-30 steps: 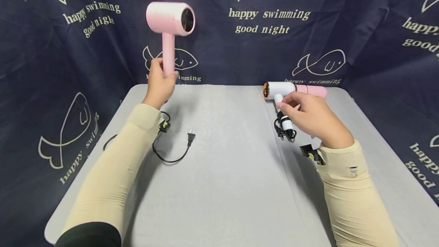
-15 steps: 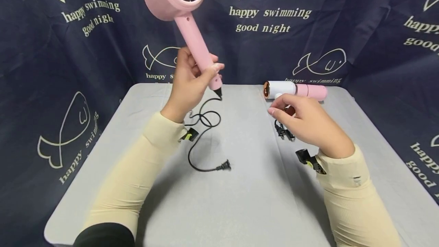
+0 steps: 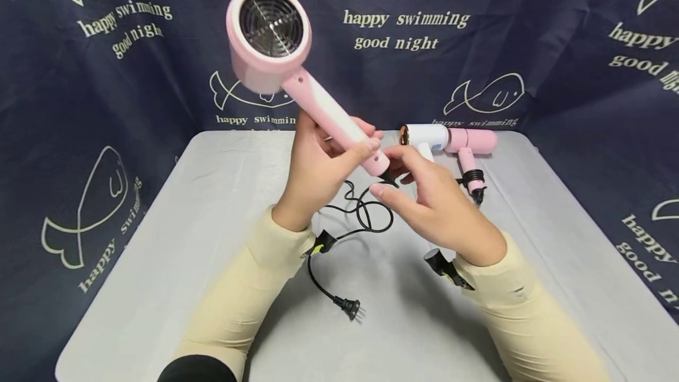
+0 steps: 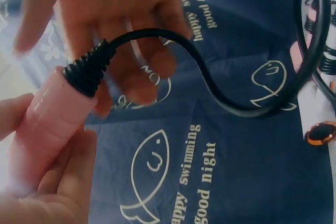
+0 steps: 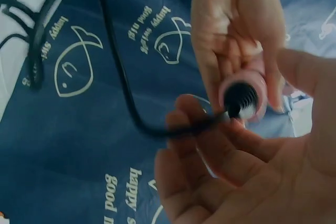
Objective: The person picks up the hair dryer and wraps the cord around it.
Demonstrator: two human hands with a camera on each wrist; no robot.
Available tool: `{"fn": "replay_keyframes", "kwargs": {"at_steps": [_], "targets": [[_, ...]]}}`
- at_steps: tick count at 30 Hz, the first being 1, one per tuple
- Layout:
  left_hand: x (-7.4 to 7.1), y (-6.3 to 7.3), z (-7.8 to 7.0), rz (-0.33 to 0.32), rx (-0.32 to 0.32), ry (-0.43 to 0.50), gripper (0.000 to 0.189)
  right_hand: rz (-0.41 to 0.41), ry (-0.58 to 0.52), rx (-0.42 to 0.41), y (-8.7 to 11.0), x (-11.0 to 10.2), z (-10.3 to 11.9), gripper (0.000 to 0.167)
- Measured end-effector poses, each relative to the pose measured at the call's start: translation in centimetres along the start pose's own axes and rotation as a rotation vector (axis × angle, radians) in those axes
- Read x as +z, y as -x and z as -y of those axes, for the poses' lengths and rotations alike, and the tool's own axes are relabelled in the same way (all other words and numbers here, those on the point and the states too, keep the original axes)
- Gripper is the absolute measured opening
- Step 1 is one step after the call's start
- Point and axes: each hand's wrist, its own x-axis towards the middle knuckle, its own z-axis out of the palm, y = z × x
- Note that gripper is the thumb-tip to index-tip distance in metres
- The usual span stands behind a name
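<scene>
My left hand point(image 3: 310, 173) grips the handle of a pink hair dryer point(image 3: 331, 114) near its lower end. The dryer tilts in the air above the table, its round black grille toward the head camera. From the handle's foot a ribbed black sleeve point(image 4: 86, 72) leads into the cord point(image 5: 121, 66), which loops down to a two-pin plug point(image 3: 349, 308). My right hand point(image 3: 440, 208) is beside that foot, thumb and fingers apart around the cord. In the right wrist view its fingers are loosely bent, and no firm hold on the cord shows.
At the back right of the grey table point(image 3: 212, 211) lie a white hair dryer point(image 3: 432, 134) with a copper-coloured end and another pink hair dryer point(image 3: 469, 141) with its cord wrapped on the handle. A dark blue fish-print curtain point(image 3: 159, 75) hangs behind.
My left hand has carried the pink dryer rightward and tilted it, grille turning to face me. My right hand has left the white dryer and moved left to the pink handle's foot.
</scene>
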Motion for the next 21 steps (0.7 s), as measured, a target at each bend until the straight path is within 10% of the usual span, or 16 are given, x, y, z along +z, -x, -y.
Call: {"fn": "replay_keyframes", "kwargs": {"at_steps": [8,15,18,21], "targets": [[0.9,1.1,-0.6,0.031,0.04,-0.129,0.076,0.008,0.045,0.014,0.0,1.3,0.3,0.033],[-1.6,0.9,-3.1,0.082,0.038,-0.697,0.055,-0.103,0.069,0.023,0.1,0.3,0.3,0.018],[-3.3,0.9,-5.1,0.002,0.151,-0.85,0.033,-0.155,0.1,-0.003,0.3,-0.3,0.4,0.015],[-4.8,0.9,-7.0,-0.208,0.329,-0.898,0.027,-0.168,0.141,-0.011,0.3,-0.9,0.5,0.016]]}}
